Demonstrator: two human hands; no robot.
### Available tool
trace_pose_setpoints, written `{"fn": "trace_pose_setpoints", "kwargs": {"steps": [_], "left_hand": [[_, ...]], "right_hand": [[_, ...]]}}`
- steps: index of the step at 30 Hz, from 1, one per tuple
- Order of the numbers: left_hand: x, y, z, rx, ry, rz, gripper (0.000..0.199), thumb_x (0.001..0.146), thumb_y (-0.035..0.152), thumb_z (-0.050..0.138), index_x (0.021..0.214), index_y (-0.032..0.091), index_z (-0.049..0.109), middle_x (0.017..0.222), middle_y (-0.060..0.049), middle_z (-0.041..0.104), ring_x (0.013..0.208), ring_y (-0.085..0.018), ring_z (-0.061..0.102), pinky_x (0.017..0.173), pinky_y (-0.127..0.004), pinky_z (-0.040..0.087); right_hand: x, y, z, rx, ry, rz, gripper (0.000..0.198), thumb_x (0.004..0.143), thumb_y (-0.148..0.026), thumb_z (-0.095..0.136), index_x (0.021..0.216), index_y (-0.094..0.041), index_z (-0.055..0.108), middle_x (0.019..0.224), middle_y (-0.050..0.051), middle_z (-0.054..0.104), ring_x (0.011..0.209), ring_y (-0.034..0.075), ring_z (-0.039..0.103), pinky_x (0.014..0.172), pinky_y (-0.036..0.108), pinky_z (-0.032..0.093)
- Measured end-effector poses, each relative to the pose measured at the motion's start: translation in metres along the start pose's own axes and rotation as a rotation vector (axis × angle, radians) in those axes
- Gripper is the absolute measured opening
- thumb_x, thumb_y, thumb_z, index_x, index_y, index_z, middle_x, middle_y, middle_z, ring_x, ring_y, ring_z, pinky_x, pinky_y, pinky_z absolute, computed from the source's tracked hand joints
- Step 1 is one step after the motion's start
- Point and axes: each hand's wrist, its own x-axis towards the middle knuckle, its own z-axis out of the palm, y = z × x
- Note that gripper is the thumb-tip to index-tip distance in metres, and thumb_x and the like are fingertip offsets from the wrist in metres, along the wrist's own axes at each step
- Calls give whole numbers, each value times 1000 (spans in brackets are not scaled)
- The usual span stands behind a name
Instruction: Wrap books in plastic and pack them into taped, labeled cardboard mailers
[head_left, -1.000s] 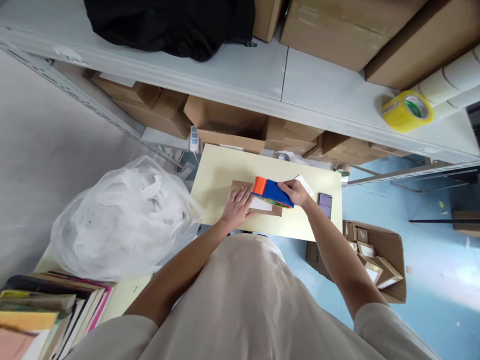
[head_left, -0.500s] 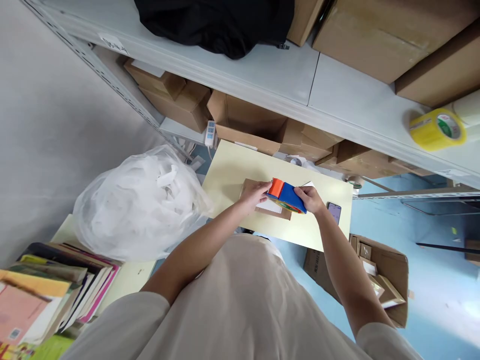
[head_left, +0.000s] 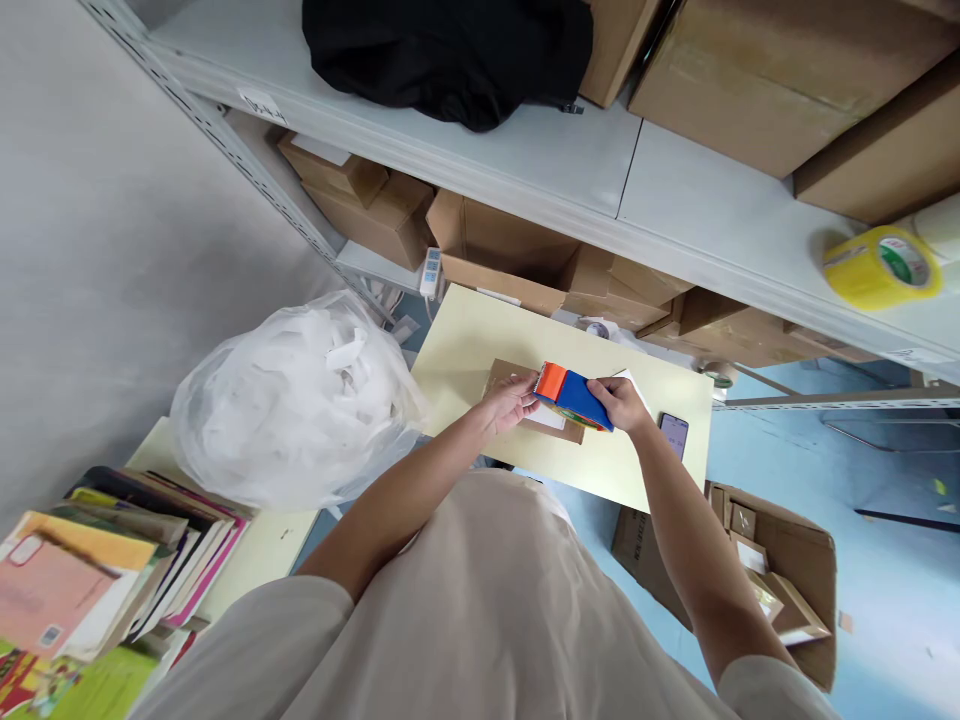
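Note:
A blue and orange tape dispenser (head_left: 577, 396) is held above the pale table, its orange end pointing left. My right hand (head_left: 622, 404) wraps round the blue end, thumb on top. At the orange end, by the toothed edge, the fingers of my left hand (head_left: 510, 404) are bent and closed against the dispenser; whether they pinch a strip of tape is too small to see. Beneath lies a flat cardboard box (head_left: 504, 374) with a white label, partly hidden by my hands and the dispenser.
A phone (head_left: 673, 432) lies at the right of the table (head_left: 465, 330). Left of it stands a clear bag of white wrapping (head_left: 292, 400), behind stacked books (head_left: 142, 560). A shelf (head_left: 465, 160) crosses ahead, bearing yellow tape (head_left: 881, 268). An open carton (head_left: 814, 580) holds small boxes on the floor.
The left fingers have shifted and curled a little at the orange end, and the dispenser has tilted slightly. The right hand keeps its hold. The whole view has moved slightly.

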Motion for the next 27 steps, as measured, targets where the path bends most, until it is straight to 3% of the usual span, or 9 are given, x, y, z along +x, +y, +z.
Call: {"fn": "trace_pose_setpoints", "kwargs": {"steps": [7,10,13,16,19,23,27], "left_hand": [[-7,-4,-1,32,24,47,9,74,26,70,72,19,64,79,-2,70,80,-14,65,79,-29,46],[-16,4,-5,41,-65,9,29,80,45,58,75,18,66,86,-7,71,87,-19,65,81,-34,47],[-21,12,-8,149,-109,21,50,75,64,54,81,16,68,89,-10,71,88,-22,65,80,-36,47],[-19,12,-8,362,40,152,39,65,52,72,83,17,68,82,-7,70,78,-18,64,76,-32,46],[-14,8,-7,548,167,280,25,68,42,72,74,17,68,68,-2,66,65,-13,60,68,-27,46],[-15,8,-14,701,223,419,26,76,41,63,64,17,64,56,0,60,58,-13,59,59,-25,44],[-21,25,-38,755,252,527,28,77,44,61,71,17,65,65,-3,67,64,-16,65,62,-27,47]], "right_hand": [[1,-1,0,-41,-3,-26,56,78,-67,46,52,-18,45,49,-3,35,50,9,30,45,25,27],[-1,1,-1,-8,-14,-28,57,78,-69,44,50,-19,40,49,-4,33,49,9,29,44,25,26],[-3,2,-1,12,-26,-49,58,79,-69,42,50,-20,37,49,-4,30,48,9,27,45,25,24],[-5,-1,0,-32,-36,-81,56,80,-67,43,50,-20,38,49,-4,31,49,9,28,45,25,25],[-7,-11,3,-107,-25,-96,56,81,-66,42,50,-20,39,48,-4,32,48,9,29,45,25,26],[-11,-28,7,-201,22,-145,56,82,-66,41,49,-20,41,45,-3,38,46,10,33,46,26,27],[-14,-37,4,-282,44,-155,54,82,-64,41,54,-20,52,48,0,51,46,11,41,48,26,31]]}}
